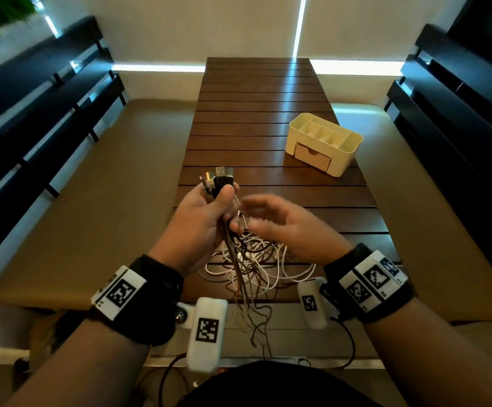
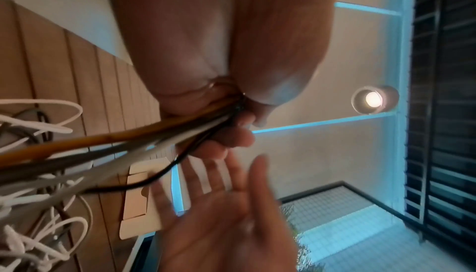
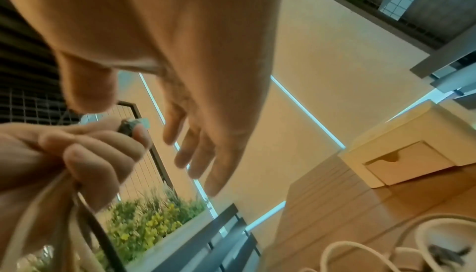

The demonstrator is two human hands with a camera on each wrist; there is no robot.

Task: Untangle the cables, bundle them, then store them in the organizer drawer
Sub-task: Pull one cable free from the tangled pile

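above the near end of a slatted wooden table (image 1: 256, 92), the left hand (image 1: 200, 218) clamps its curled fingers (image 3: 103, 154) and thumb around a gathered bunch of cables (image 1: 247, 259), the usb plugs (image 1: 217, 179) sticking up out of the top of the fist. the right hand (image 1: 280, 227) hovers just beside it, blurred, with fingers (image 2: 219, 176) straight and spread apart, palm turned toward the fist and holding nothing. below the left hand the black, brown and white cords hang down in a sheaf, then spread into a loose tangle of loops lying at the table's near edge, with several strands trailing over that edge toward the person. the left wrist view shows the cords running out from under the palm, a brown one uppermost. toward the right edge of the table, well apart from both hands, stands the cream organizer (image 1: 353, 142), its top split into open compartments and its small drawer (image 1: 312, 155) closed, the front turned toward the near left. black bands with printed marker tags circle both wrists. dark slatted benches (image 1: 48, 113) run along either side of the table.
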